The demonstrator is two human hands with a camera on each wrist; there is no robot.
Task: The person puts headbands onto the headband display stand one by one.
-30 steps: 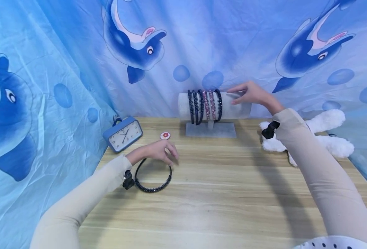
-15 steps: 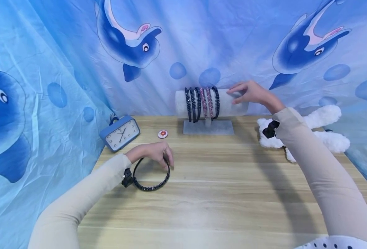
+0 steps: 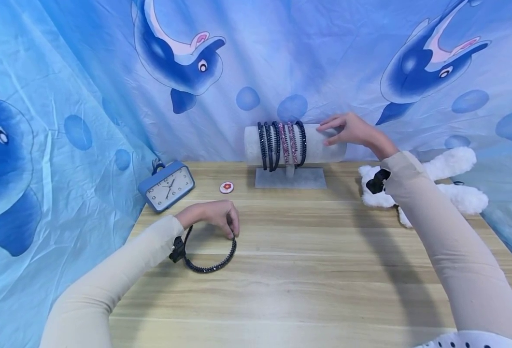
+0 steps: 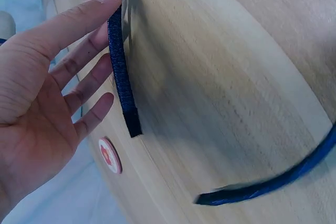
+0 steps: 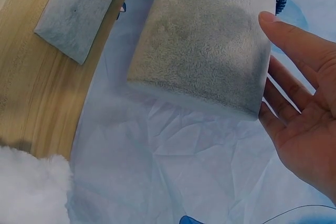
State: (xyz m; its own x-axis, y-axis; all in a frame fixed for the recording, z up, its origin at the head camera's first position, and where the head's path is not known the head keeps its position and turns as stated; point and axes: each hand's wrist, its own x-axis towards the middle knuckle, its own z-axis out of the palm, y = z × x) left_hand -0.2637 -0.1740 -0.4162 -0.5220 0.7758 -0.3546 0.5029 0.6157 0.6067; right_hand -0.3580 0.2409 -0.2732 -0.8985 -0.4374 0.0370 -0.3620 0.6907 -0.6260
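A black beaded headband [image 3: 210, 268] with comb teeth stands over the table on the left in the head view. My left hand [image 3: 218, 214] pinches one arm of that headband between thumb and fingers. In the left wrist view the same arm of the headband [image 4: 119, 66] runs past the fingertips, and its other end points free. My right hand [image 3: 352, 130] rests at the right end of a pale grey plush cylinder stand [image 3: 323, 147]. Its fingers lie lightly along the surface, nearly straight, in the right wrist view. Several black and pink headbands [image 3: 284, 145] hang side by side on the cylinder.
A blue alarm clock [image 3: 167, 187] stands at the back left. Near it lies a small round badge [image 3: 227, 187] with a red flower. A white plush toy [image 3: 460, 195] lies at the right, partly behind the right forearm. Blue dolphin cloth [image 3: 325, 58] hangs around the table.
My left fingers have closed on the arm of the headband, whose beaded front has shifted slightly toward me. The right hand stays at the cylinder. The head view has shifted a little.
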